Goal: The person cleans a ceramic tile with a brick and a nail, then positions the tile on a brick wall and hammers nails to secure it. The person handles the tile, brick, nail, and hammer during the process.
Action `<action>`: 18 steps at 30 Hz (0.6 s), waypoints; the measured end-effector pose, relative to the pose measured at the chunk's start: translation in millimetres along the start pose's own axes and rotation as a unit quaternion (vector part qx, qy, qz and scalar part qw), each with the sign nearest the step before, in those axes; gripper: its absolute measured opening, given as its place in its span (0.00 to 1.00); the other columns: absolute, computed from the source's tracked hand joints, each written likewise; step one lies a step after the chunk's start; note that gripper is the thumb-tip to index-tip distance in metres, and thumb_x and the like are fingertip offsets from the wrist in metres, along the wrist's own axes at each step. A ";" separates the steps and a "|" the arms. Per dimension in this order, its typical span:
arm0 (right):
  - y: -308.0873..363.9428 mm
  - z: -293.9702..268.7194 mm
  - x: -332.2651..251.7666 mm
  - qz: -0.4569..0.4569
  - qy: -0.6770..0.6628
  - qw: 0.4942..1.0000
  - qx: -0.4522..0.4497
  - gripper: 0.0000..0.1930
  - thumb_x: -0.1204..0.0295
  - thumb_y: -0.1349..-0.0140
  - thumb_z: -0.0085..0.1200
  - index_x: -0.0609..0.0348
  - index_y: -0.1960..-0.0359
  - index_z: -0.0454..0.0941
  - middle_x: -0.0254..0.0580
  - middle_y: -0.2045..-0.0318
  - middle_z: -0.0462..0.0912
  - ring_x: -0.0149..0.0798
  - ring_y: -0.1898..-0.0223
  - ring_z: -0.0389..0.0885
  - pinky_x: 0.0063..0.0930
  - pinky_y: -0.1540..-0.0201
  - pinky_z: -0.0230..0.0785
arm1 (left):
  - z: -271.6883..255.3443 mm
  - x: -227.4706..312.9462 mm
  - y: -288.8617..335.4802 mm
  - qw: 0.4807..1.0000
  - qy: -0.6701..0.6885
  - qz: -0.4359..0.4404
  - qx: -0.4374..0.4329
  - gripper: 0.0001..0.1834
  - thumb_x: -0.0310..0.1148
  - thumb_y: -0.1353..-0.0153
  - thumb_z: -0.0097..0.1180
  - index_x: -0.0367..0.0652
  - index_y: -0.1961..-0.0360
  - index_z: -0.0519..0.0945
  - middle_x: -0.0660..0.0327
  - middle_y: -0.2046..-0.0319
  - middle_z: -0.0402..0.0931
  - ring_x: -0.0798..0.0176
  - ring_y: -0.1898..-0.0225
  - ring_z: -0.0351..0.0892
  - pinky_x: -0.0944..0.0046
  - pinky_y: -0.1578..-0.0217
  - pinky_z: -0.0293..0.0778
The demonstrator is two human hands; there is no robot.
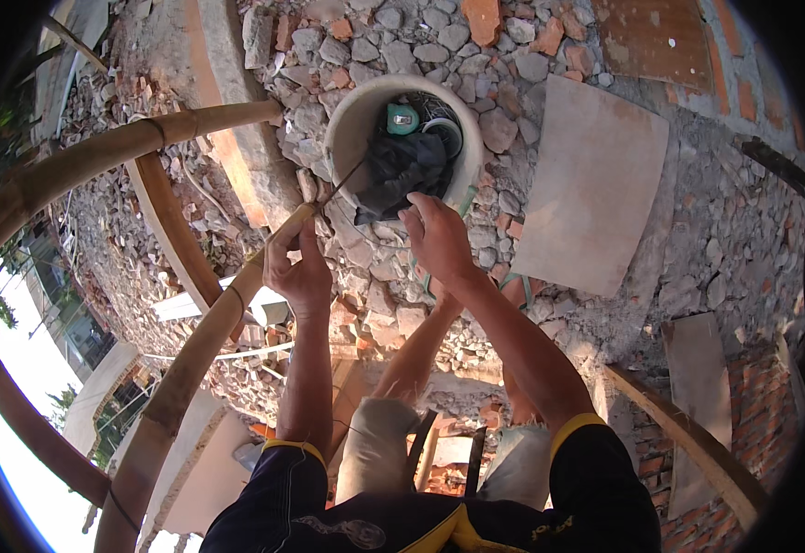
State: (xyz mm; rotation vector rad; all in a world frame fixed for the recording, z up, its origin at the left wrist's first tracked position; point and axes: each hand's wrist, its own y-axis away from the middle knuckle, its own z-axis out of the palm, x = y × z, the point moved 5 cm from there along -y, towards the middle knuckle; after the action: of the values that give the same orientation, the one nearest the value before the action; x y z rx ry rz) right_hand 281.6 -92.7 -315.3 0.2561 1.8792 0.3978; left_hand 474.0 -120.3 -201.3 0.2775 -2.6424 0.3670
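My left hand [299, 272] is closed, thumb and fingers pinching around the upper end of a bamboo pole [186, 373]. From that end a thin dark rod or wire [340, 188] slants up to the rim of a pale round bucket [339, 138]. Inside the bucket lie a dark cloth [407, 170], a teal round thing [402, 119] and a light-rimmed cup-like thing [446, 135]. Just below the bucket, my right hand [439, 238] has its fingers curled together. A faint thin line runs toward it; whatever its fingertips hold is hidden.
Broken stone and brick rubble [393, 46] surrounds the bucket. A flat pale board [594, 184] lies to the right, a brown board [651, 39] beyond it. Another bamboo pole [117, 152] crosses the left side, beside a wooden strip [177, 230]. A timber piece [688, 442] slants at lower right.
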 end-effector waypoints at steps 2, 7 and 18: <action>-11.1 19.5 1.0 0.142 -0.180 0.972 -0.052 0.18 0.58 0.31 0.52 0.64 0.60 0.77 0.47 0.68 0.84 0.43 0.76 0.81 0.31 0.67 0.73 | -28.4 6.1 19.4 0.994 0.072 -0.072 0.039 0.05 0.23 0.42 0.66 0.39 0.67 0.82 0.60 0.68 0.82 0.69 0.69 0.80 0.71 0.66 0.77; 2.8 48.3 -28.2 0.237 -0.513 0.818 -0.101 0.20 0.55 0.30 0.51 0.62 0.53 0.78 0.38 0.68 0.83 0.29 0.74 0.77 0.28 0.65 0.72 | -83.9 31.8 47.9 0.947 0.255 -0.190 0.043 0.11 0.18 0.42 0.63 0.40 0.60 0.76 0.57 0.67 0.83 0.70 0.66 0.81 0.71 0.62 0.78; 41.1 -16.8 -29.5 0.294 -0.684 0.668 0.020 0.11 0.64 0.32 0.56 0.56 0.53 0.79 0.33 0.67 0.81 0.30 0.68 0.79 0.34 0.61 0.75 | -130.2 47.1 42.9 0.942 0.245 -0.227 -0.036 0.10 0.24 0.41 0.66 0.40 0.63 0.75 0.60 0.69 0.81 0.71 0.68 0.79 0.73 0.64 0.77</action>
State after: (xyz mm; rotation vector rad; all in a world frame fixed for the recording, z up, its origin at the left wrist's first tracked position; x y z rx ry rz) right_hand 275.0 -68.2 -268.4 0.9079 0.2463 0.3947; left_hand 475.2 -46.8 -76.4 0.6618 -2.0213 0.1555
